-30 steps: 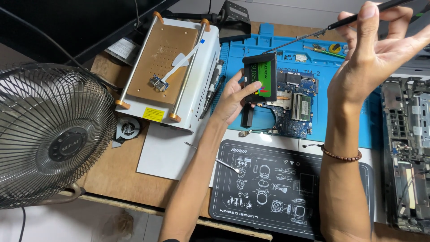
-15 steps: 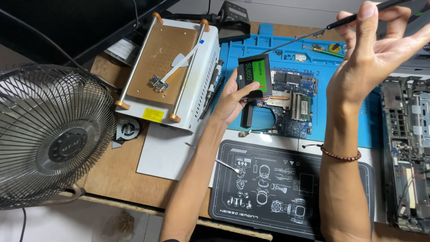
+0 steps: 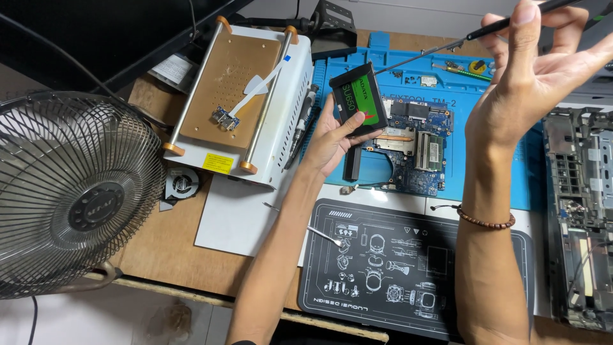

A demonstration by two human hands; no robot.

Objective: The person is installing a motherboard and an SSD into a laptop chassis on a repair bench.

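Two hands busy | left hand (image 3: 332, 137) grips black drive (image 3: 359, 99) above circuit board (image 3: 412, 150) | right hand (image 3: 530, 83) pinches screwdriver (image 3: 491, 27), fingers spread

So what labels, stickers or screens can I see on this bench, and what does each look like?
Drive label: green, black and red, on the flat black drive held by the left hand.
Yellow sticker: small rectangle, front of the white heating plate.
Dark monitor: black, top left.
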